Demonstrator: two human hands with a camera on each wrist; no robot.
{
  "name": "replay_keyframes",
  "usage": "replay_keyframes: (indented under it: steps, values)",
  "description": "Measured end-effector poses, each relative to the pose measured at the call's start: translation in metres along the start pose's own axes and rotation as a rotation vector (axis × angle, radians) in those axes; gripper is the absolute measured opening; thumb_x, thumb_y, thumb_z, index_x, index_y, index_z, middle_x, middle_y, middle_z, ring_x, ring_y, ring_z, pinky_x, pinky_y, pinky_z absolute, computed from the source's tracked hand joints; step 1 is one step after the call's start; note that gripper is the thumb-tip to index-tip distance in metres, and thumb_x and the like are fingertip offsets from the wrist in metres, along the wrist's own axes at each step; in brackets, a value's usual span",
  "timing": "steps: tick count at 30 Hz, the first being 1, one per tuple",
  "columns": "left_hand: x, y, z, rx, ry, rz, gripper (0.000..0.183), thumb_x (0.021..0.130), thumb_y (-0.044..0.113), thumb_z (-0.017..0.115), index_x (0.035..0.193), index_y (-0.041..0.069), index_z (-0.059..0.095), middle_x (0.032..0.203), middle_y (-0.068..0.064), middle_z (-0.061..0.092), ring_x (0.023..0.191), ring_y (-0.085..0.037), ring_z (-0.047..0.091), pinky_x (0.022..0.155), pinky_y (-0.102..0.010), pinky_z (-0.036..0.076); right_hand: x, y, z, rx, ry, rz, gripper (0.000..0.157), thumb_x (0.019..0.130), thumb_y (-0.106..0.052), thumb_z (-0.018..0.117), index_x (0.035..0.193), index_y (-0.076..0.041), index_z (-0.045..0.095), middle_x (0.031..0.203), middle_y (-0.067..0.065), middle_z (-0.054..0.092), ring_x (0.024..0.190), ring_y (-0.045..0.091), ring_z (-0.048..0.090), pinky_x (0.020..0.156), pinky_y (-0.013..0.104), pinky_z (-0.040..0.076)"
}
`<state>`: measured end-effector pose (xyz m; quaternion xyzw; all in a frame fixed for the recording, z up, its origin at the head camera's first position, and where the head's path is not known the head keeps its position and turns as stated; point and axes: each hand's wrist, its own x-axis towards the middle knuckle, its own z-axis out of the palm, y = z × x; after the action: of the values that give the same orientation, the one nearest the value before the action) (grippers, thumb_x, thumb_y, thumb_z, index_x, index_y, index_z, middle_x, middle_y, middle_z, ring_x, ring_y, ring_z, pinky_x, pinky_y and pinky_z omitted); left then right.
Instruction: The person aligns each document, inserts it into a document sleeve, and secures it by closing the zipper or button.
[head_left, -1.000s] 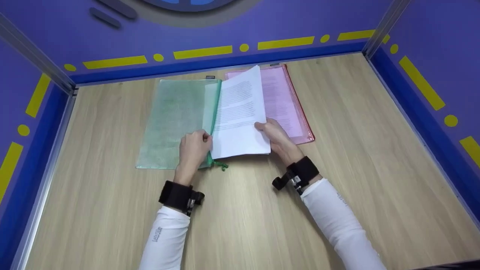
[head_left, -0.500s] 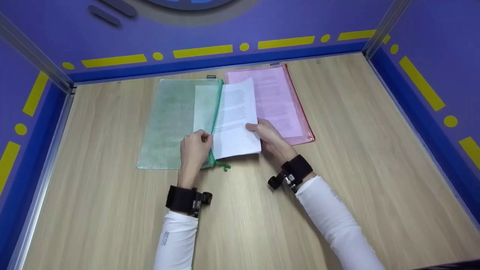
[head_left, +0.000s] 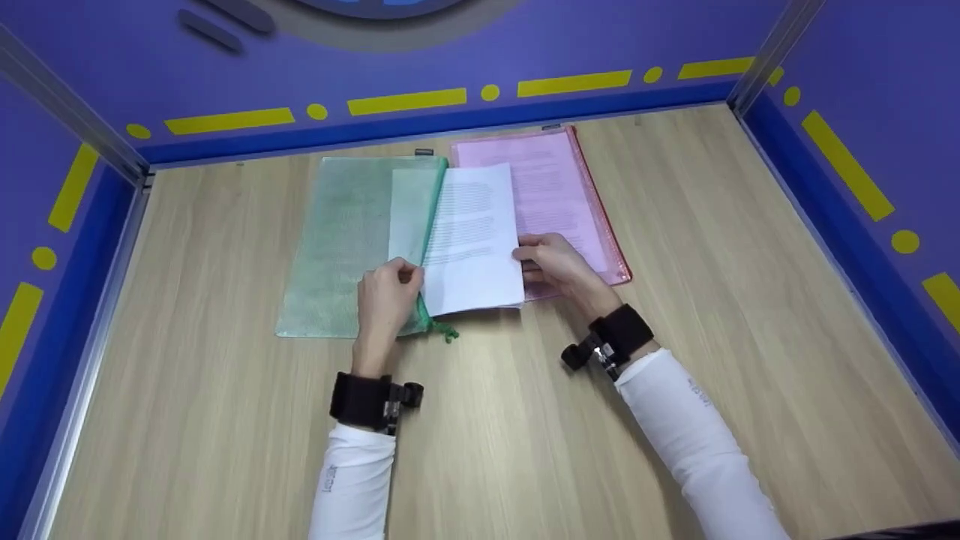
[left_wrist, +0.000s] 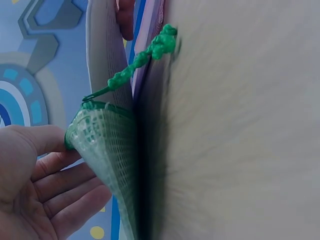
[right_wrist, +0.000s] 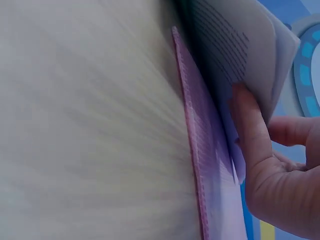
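A green mesh zipper pouch [head_left: 330, 240] lies on the table, left of centre in the head view. My left hand [head_left: 384, 300] pinches its green-trimmed opening edge near the front corner, lifting it in the left wrist view. A stack of printed paper sheets [head_left: 476, 225] is partly inside; its left portion shows through the mesh, while the right portion sticks out. My right hand [head_left: 559, 266] holds the sheets by their right edge, with fingers under them in the right wrist view. A knotted green cord [left_wrist: 135, 65] hangs from the pouch's corner.
A pink zipper pouch [head_left: 555, 202] with a printed sheet inside lies under and right of the white papers. Its red zipper edge faces right. Blue patterned walls [head_left: 420, 67] enclose the wooden table [head_left: 480, 435] at the back and sides.
The paper sheets have slid left into the green pouch and lie flatter. My right hand moved left with them, then shifted back right along their edge. The left hand keeps its pinch.
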<state>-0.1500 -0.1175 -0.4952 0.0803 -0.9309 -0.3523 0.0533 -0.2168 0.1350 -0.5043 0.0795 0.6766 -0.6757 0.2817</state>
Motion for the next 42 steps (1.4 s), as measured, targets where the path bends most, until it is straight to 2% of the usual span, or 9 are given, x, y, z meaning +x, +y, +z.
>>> replay_keyframes:
  steps: [5, 11, 16, 25, 35, 42]
  values:
    - [-0.002, -0.001, 0.001, -0.023, -0.018, -0.027, 0.021, 0.094, 0.021, 0.063, 0.093, 0.004, 0.076, 0.089, -0.011, 0.076, 0.082, -0.027, 0.071, 0.076, -0.040, 0.056, -0.004, -0.002, -0.003, -0.073, 0.009, -0.016, 0.045, 0.093, -0.002, 0.057, 0.136, 0.010, 0.053, 0.086, 0.002, 0.072, 0.073, 0.009, 0.072, 0.071, 0.023, 0.061]
    - [-0.002, 0.001, 0.001, -0.007, -0.025, -0.017, 0.021, 0.094, 0.022, 0.063, 0.094, 0.004, 0.075, 0.090, -0.011, 0.076, 0.081, -0.026, 0.071, 0.076, -0.039, 0.056, -0.002, 0.002, 0.003, -0.061, 0.026, -0.033, 0.045, 0.092, -0.001, 0.059, 0.136, 0.009, 0.053, 0.087, 0.002, 0.073, 0.072, 0.008, 0.072, 0.071, 0.023, 0.061]
    - [-0.003, 0.000, 0.001, -0.006, -0.022, -0.003, 0.020, 0.094, 0.021, 0.064, 0.093, 0.005, 0.075, 0.088, -0.011, 0.076, 0.081, -0.026, 0.071, 0.075, -0.039, 0.056, 0.001, 0.006, 0.015, -0.023, 0.042, -0.029, 0.042, 0.092, -0.002, 0.062, 0.133, 0.009, 0.056, 0.091, 0.007, 0.073, 0.073, 0.010, 0.072, 0.073, 0.024, 0.061]
    - [-0.003, 0.005, 0.002, -0.007, -0.016, 0.030, 0.021, 0.094, 0.021, 0.063, 0.092, 0.005, 0.076, 0.086, -0.011, 0.076, 0.078, -0.027, 0.071, 0.075, -0.040, 0.056, 0.004, 0.005, 0.038, -0.026, 0.063, -0.066, 0.038, 0.093, -0.005, 0.064, 0.128, 0.009, 0.060, 0.119, 0.029, 0.068, 0.074, 0.011, 0.073, 0.077, 0.027, 0.061]
    - [-0.003, 0.005, 0.004, 0.001, -0.018, 0.024, 0.021, 0.095, 0.022, 0.062, 0.093, 0.006, 0.076, 0.085, -0.009, 0.076, 0.078, -0.026, 0.071, 0.075, -0.040, 0.055, 0.010, 0.005, 0.064, -0.046, 0.035, -0.042, 0.037, 0.093, 0.001, 0.058, 0.129, 0.008, 0.060, 0.120, 0.029, 0.067, 0.070, 0.009, 0.071, 0.074, 0.025, 0.061]
    - [-0.002, 0.005, 0.003, 0.001, -0.029, 0.020, 0.021, 0.094, 0.021, 0.063, 0.094, 0.005, 0.076, 0.088, -0.010, 0.077, 0.081, -0.025, 0.071, 0.076, -0.039, 0.055, 0.014, 0.004, 0.078, 0.001, 0.046, -0.053, 0.035, 0.092, 0.003, 0.060, 0.127, 0.011, 0.060, 0.121, 0.032, 0.065, 0.066, 0.008, 0.069, 0.071, 0.023, 0.061]
